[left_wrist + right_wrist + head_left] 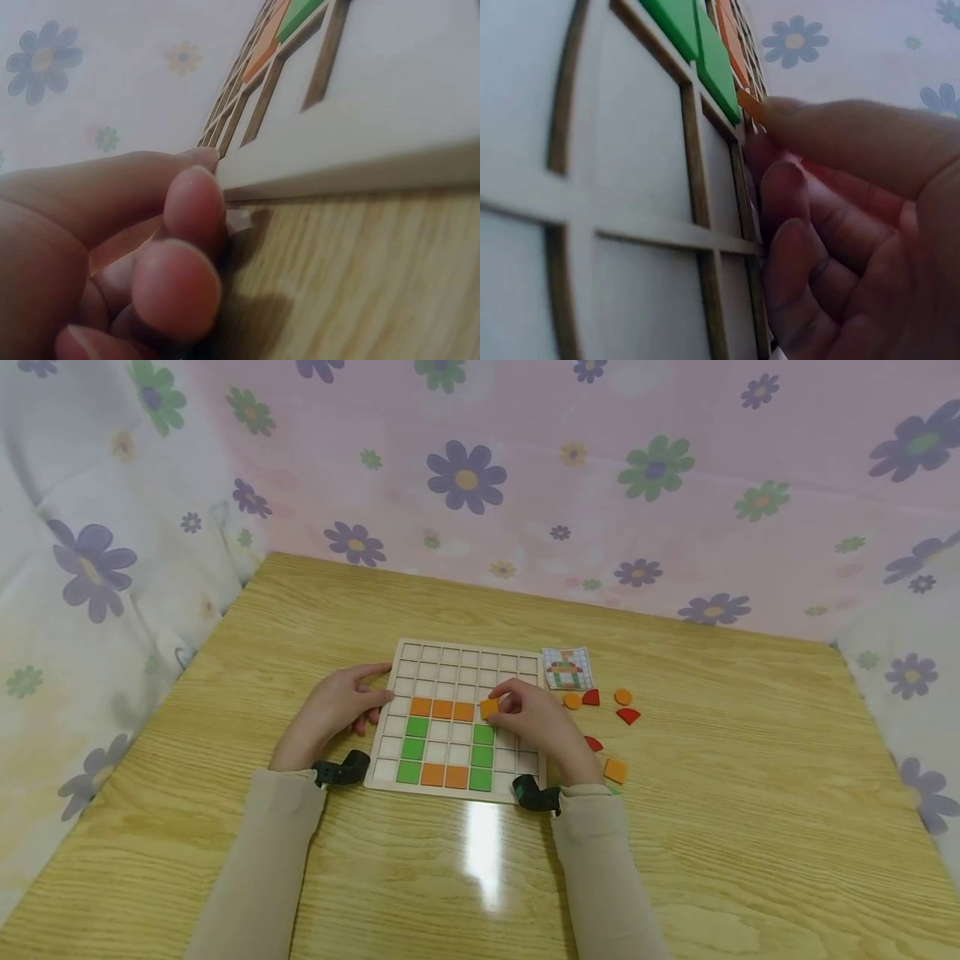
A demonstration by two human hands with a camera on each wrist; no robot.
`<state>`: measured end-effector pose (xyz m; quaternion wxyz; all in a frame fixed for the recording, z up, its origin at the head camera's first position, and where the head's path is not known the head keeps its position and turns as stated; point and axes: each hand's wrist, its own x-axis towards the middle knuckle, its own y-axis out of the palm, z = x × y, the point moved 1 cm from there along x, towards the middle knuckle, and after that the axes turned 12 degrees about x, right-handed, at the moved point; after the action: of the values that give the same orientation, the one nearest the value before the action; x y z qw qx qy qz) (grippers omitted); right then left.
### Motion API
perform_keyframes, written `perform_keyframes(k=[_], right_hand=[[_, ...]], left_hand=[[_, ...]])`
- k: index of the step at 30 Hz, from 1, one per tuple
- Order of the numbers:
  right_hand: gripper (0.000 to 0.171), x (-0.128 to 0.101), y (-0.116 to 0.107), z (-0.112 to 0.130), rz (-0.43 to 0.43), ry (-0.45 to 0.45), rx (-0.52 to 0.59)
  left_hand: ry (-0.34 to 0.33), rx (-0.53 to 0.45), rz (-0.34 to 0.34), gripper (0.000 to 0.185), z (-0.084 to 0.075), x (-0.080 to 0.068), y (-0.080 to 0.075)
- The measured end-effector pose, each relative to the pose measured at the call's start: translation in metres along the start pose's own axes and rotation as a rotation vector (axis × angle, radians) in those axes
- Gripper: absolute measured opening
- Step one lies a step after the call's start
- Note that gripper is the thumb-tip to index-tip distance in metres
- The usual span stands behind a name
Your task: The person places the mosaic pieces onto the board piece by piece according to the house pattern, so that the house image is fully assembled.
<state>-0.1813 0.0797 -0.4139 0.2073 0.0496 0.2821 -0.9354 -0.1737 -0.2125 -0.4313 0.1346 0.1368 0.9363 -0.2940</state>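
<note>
The right hand (536,718) pinches a flat orange square tile (489,709) between thumb and forefinger, at the right end of a row of three orange square tiles (442,709) on a pale wooden grid board (437,750); whether it touches the wood I cannot tell. The left hand (333,703) lies at the board's left edge, fingers relaxed and apart, thumb touching the rim. Below the orange row, two columns of green square tiles (412,748) fill cells, with two more orange tiles (444,775) between their lowest ones. A printed paper card (567,669) lies just right of the board, near orange round pieces (623,697) and red quarter-circle pieces (628,717)
</note>
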Motion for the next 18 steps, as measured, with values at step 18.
perform_keyframes(k=[18], right_hand=[[0.02,-0.0009,0.008,0.0093,-0.021,0.016,-0.191]], left_hand=[[0.01,0.04,-0.011,0.056,-0.0015,-0.0001,0.0002]])
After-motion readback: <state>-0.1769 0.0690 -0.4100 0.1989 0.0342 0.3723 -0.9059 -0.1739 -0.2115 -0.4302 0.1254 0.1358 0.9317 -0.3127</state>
